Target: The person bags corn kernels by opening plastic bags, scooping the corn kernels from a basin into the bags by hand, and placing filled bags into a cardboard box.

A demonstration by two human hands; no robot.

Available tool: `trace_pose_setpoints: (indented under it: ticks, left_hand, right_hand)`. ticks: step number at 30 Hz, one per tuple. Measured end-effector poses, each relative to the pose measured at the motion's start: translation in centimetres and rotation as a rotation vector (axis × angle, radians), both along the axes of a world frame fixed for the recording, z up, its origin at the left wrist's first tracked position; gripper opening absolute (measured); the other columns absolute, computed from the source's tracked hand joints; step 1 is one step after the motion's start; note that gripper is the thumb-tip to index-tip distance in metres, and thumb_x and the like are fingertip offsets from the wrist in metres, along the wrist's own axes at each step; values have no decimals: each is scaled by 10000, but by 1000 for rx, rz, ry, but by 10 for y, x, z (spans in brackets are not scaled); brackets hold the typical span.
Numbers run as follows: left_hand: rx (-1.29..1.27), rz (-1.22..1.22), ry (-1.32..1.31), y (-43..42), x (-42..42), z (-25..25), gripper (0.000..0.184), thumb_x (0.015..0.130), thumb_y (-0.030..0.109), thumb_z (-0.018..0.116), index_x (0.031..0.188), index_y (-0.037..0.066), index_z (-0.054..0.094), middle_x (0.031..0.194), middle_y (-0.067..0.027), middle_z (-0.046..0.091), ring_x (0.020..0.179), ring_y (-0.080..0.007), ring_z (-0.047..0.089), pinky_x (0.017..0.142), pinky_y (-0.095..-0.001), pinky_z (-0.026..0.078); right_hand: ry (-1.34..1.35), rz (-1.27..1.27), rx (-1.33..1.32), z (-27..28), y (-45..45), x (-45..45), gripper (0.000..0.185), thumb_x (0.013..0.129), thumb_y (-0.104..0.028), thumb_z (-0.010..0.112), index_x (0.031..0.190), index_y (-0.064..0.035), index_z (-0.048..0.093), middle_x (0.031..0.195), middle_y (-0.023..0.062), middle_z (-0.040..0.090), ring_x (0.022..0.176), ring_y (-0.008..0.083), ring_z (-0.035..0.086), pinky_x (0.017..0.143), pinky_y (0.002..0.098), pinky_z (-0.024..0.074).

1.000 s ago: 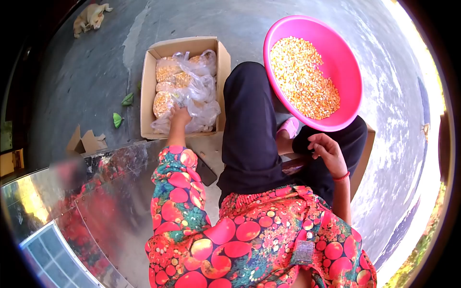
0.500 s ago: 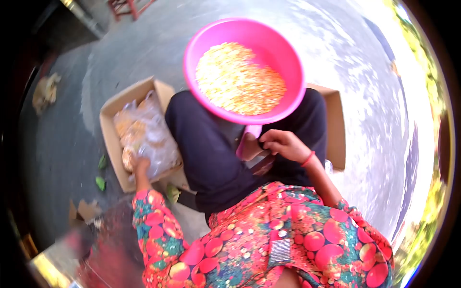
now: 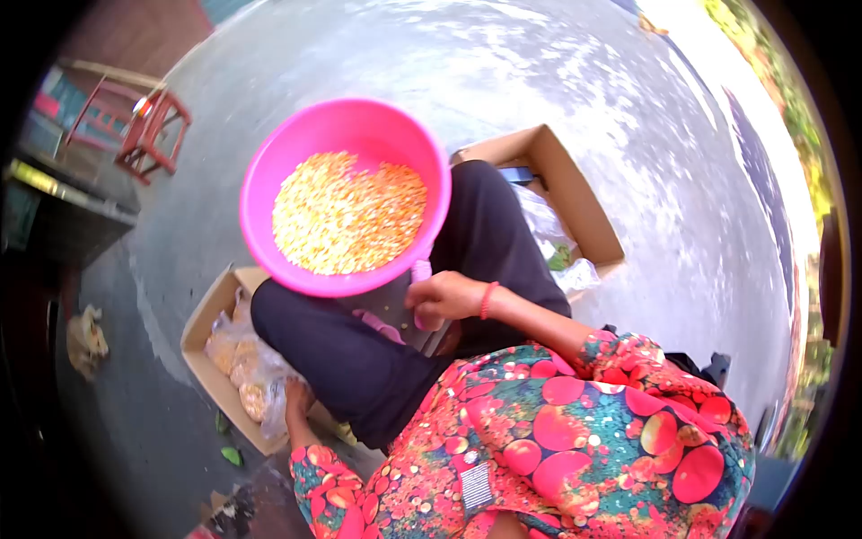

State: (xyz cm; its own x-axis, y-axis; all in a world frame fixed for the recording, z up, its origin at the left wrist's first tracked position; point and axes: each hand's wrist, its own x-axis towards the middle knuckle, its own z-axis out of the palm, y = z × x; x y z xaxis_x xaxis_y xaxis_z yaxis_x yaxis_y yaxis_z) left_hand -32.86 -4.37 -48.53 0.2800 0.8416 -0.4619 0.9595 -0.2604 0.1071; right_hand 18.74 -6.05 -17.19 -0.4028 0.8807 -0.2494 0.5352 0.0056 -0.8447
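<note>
A pink basin (image 3: 256, 211) of loose corn kernels (image 3: 346, 216) rests on my raised knees. At lower left, my left hand (image 3: 297, 396) is at the inner side of a cardboard box (image 3: 205, 368), its fingers closed on the edge of a clear plastic bag (image 3: 277, 382). Corn-filled bags (image 3: 241, 361) lie in that box, partly hidden by my leg. My right hand (image 3: 444, 297) is over my lap, just below the basin's rim, its fingers curled with nothing visible in them.
Another cardboard box (image 3: 584, 202), holding clear plastic and something green, stands beyond my other leg. A red wooden chair (image 3: 154, 135) is at upper left. An animal (image 3: 86, 342) lies on the floor at far left, and green leaves (image 3: 232, 455) lie near the left box.
The view has swung right, so the basin and left box appear farther left and the right box's contents show. My right hand now appears closer to the basin. My left hand remains at the bags.
</note>
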Motion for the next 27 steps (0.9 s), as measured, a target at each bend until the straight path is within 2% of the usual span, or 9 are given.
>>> trace_pose_setpoints:
  ticks: [2,9,13,15,17,20,23,25,27]
  left_hand:
    - [-77,161,-3,7,14,8,388,865,185,411,1178,-28,492,1242,-219,466,1152,-340,414,985,-395,287]
    - [-79,738,-376,34,15,53,436,870,165,457,1258,-33,434,1138,-174,549,1015,-264,516,853,-349,388]
    - [155,910,-667,61,30,135,459,867,124,475,1292,-36,406,1130,-154,563,1006,-233,541,830,-329,424]
    - [321,913,-712,70,79,218,451,857,58,474,1292,-37,400,1202,-152,520,1104,-235,504,897,-328,409]
    - [425,769,-836,112,36,211,474,820,31,506,1285,-4,420,1258,-146,475,1158,-226,461,963,-322,364]
    - [610,624,-988,121,122,299,438,828,2,479,1265,6,455,1260,-144,483,1155,-226,471,969,-342,366]
    - [707,460,-903,116,217,360,406,854,2,464,1260,5,461,1258,-150,487,1137,-240,485,967,-342,367]
    - [596,369,-1071,105,285,382,404,842,1,479,1246,0,475,1242,-155,502,1124,-237,494,954,-348,377]
    - [557,163,-1026,100,334,378,395,843,8,485,1238,-10,476,1239,-174,495,1127,-265,488,958,-365,369]
  right_hand:
    - [-6,25,46,-12,-8,-5,208,771,-134,545,957,-59,602,795,114,644,748,273,634,686,358,498]
    - [-105,235,102,-35,-6,-3,226,788,-157,516,978,-63,594,873,130,640,826,302,616,744,388,479]
    - [-25,158,38,9,12,2,216,774,-151,513,951,-64,600,863,139,635,825,311,613,721,399,477]
    - [-75,175,271,1,29,0,192,757,-126,516,917,-66,605,833,147,629,787,317,614,695,404,476]
    - [-80,157,341,7,35,7,175,745,-103,520,892,-72,608,815,147,623,779,324,609,683,413,471]
    - [-134,35,558,8,35,26,154,731,-133,531,835,-79,632,763,143,631,754,327,611,681,420,472]
    - [-378,-29,678,19,20,58,167,717,-148,587,878,-104,604,912,70,576,968,224,538,916,440,337]
    - [-381,-73,823,4,10,88,121,717,-163,584,818,-104,616,923,61,572,1014,220,513,942,451,306]
    - [-290,-101,1041,-6,0,111,110,710,-185,587,766,-97,624,893,71,558,1048,238,482,969,467,272]
